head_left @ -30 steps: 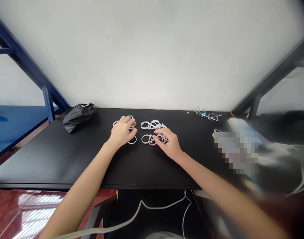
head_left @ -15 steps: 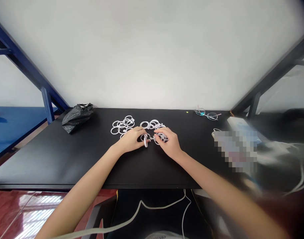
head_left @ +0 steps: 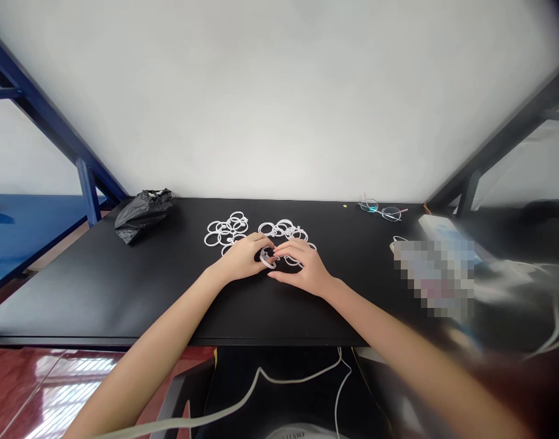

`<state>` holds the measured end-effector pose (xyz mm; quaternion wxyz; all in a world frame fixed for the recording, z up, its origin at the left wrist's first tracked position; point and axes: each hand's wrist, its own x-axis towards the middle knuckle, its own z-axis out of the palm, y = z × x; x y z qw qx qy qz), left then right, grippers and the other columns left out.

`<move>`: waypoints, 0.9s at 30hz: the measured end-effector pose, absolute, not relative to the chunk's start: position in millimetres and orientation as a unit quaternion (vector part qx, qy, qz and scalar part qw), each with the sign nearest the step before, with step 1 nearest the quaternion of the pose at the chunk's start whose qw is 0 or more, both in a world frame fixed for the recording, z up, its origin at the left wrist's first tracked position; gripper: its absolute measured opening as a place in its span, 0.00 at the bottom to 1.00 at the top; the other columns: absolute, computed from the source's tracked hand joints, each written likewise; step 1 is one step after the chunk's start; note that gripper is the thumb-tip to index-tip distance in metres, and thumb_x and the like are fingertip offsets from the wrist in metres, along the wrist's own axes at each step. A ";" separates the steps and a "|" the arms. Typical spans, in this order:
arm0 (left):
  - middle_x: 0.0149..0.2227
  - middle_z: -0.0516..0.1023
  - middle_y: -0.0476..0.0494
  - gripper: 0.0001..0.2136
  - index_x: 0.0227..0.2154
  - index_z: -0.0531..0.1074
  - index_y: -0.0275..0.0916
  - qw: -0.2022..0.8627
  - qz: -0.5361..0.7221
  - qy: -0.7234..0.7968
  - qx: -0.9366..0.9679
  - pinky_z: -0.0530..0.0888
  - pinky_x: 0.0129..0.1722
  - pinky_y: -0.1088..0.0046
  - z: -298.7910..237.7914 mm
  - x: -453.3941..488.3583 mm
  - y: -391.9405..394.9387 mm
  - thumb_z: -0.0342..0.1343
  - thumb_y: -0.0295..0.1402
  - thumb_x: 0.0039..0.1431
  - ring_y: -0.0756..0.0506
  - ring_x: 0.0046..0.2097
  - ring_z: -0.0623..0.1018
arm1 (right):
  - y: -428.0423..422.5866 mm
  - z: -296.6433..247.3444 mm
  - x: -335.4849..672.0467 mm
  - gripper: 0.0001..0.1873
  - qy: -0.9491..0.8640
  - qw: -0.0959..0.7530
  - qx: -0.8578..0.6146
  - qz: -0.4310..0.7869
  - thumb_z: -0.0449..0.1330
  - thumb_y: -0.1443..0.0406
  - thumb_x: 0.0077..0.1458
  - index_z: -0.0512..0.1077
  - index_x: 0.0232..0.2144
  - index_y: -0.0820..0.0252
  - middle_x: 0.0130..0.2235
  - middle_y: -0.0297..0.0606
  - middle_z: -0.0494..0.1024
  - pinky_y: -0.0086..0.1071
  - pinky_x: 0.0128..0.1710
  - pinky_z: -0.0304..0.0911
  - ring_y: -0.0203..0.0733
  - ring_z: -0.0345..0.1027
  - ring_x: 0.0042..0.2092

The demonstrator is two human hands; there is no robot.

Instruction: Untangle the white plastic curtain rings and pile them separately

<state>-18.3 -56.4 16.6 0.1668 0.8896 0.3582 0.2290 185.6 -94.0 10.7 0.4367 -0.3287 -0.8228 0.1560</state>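
My left hand is closed, thumb and fingers pinching a white plastic ring that stands tilted just above the black table. Close on its right is my right hand, with the thumb stretched apart from the fingers. Its fingertips reach the ring's right side; whether they touch it I cannot tell. Beyond my left hand lies a loose pile of similar white rings, with small knobs on them. A second group of rings lies behind both hands, and my right hand partly hides it.
The black table runs up to a white wall. A crumpled black plastic bag sits at the back left, and eyeglasses lie at the back right. A white and blue box stands at right. A pale cable hangs below the front edge.
My right hand has opened, its thumb moving down and away from the fingers, and it has shifted slightly left. The ring in my left hand has turned to a more tilted angle.
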 end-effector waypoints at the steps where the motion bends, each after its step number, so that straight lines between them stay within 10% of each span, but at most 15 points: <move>1: 0.41 0.75 0.41 0.09 0.40 0.73 0.40 0.168 0.229 0.356 0.890 0.73 0.42 0.66 16.3 -18.3 -56.2 0.54 0.38 0.61 0.41 0.44 0.75 | -94.1 10.2 185.4 0.11 -0.831 0.425 -0.325 0.155 0.69 0.59 0.50 0.75 0.36 0.53 0.41 0.38 0.80 0.46 0.50 0.66 0.47 0.74 0.44; 27: 0.38 0.75 0.41 0.08 0.37 0.72 0.39 0.161 0.263 0.357 0.882 0.71 0.41 0.64 11.8 -9.1 -55.3 0.57 0.35 0.57 0.42 0.40 0.75 | -91.8 4.4 181.8 0.07 -0.811 0.456 -0.341 0.139 0.58 0.68 0.58 0.74 0.37 0.53 0.32 0.35 0.78 0.42 0.45 0.68 0.43 0.72 0.36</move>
